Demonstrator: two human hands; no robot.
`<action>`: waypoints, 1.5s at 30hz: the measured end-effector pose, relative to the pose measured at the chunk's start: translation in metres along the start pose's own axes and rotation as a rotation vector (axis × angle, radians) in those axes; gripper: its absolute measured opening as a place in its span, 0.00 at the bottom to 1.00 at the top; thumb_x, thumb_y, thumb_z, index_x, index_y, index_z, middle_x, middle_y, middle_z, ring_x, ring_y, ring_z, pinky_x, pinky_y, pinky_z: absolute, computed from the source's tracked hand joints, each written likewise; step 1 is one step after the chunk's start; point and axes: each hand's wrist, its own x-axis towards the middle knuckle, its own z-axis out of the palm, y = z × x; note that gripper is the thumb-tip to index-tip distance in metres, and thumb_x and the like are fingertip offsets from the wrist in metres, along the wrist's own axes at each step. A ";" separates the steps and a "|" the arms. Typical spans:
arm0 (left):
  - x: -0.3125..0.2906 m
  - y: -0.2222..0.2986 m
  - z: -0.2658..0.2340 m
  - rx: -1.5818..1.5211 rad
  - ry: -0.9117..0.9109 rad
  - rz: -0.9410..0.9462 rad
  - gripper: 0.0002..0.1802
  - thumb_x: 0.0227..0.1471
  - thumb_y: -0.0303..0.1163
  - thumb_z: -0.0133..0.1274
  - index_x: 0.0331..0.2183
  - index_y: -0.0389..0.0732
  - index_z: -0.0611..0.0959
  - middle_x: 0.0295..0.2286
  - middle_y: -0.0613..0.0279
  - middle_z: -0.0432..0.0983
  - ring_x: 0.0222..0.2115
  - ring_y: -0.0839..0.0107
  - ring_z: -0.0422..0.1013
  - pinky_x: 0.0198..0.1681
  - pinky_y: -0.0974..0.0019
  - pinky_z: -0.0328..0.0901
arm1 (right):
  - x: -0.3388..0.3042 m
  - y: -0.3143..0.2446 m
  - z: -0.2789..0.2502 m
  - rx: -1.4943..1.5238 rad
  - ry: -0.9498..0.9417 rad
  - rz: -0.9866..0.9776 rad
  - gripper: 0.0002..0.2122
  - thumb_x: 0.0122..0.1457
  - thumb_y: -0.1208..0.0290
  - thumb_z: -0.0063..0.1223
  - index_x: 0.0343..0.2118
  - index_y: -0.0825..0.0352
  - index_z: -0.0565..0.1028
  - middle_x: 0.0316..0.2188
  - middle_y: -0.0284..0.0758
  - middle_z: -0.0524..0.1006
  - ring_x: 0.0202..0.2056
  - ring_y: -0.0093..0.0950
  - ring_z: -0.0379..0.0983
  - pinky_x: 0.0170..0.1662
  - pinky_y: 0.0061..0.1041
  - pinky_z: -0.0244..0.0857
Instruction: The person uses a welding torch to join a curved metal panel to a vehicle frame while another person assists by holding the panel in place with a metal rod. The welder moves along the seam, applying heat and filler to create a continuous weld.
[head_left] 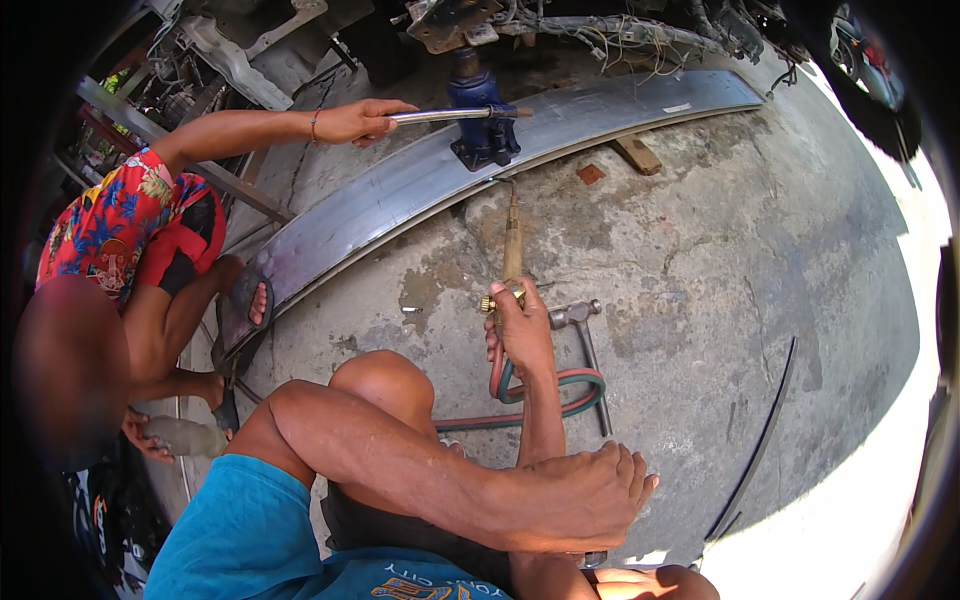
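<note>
My right hand (518, 322) is closed around the brass-coloured body of a gas torch (513, 240). Its bent tip points at the near edge of a long, curved silvery metal beam (400, 190), with a small bluish glint there. Red and green hoses (590, 380) loop from the torch. My left arm crosses in front, its hand (580, 495) curled over my right forearm. A dark end shows beneath it; what the fingers hold is hidden. A ball-peen hammer (587, 345) lies just right of my right hand.
A blue bottle jack (475, 115) stands on the beam beneath a vehicle frame. On the left, a squatting co-worker's hand (355, 122) grips the jack's metal lever (430, 115). A wooden block (636, 155) sits near the beam; a dark strip (765, 440) lies on the concrete.
</note>
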 end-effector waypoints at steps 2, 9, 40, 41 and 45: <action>0.000 0.003 0.002 -0.002 -0.008 -0.030 0.23 0.50 0.28 0.56 0.44 0.20 0.83 0.31 0.45 0.80 0.27 0.61 0.72 0.29 0.61 0.64 | 0.000 0.000 0.000 -0.002 -0.004 -0.001 0.11 0.70 0.59 0.54 0.45 0.61 0.70 0.19 0.31 0.72 0.13 0.21 0.68 0.13 0.25 0.64; 0.000 0.002 0.001 -0.003 -0.037 -0.007 0.22 0.49 0.27 0.57 0.44 0.21 0.83 0.30 0.45 0.80 0.27 0.60 0.72 0.29 0.61 0.64 | 0.001 -0.001 0.000 -0.001 0.008 -0.019 0.11 0.70 0.59 0.54 0.44 0.62 0.69 0.19 0.32 0.72 0.13 0.21 0.69 0.13 0.26 0.64; -0.002 0.009 -0.001 -0.051 -0.221 -0.075 0.27 0.56 0.33 0.51 0.53 0.25 0.80 0.45 0.39 0.80 0.43 0.52 0.77 0.52 0.52 0.70 | 0.006 -0.002 -0.008 0.087 0.040 -0.038 0.13 0.71 0.56 0.54 0.47 0.59 0.69 0.21 0.32 0.73 0.14 0.21 0.69 0.13 0.25 0.66; -0.002 0.011 -0.001 -0.044 -0.215 -0.077 0.27 0.56 0.33 0.51 0.53 0.25 0.80 0.45 0.39 0.80 0.43 0.52 0.77 0.52 0.52 0.70 | 0.005 -0.003 -0.008 0.090 0.041 -0.040 0.13 0.70 0.57 0.54 0.47 0.60 0.69 0.21 0.32 0.72 0.14 0.21 0.69 0.13 0.25 0.65; -0.003 0.009 -0.002 -0.018 -0.204 -0.059 0.28 0.55 0.33 0.51 0.53 0.26 0.80 0.46 0.39 0.80 0.43 0.50 0.77 0.52 0.52 0.71 | 0.004 -0.005 -0.009 0.078 0.037 -0.040 0.14 0.70 0.58 0.54 0.46 0.63 0.69 0.21 0.32 0.73 0.14 0.20 0.69 0.13 0.25 0.65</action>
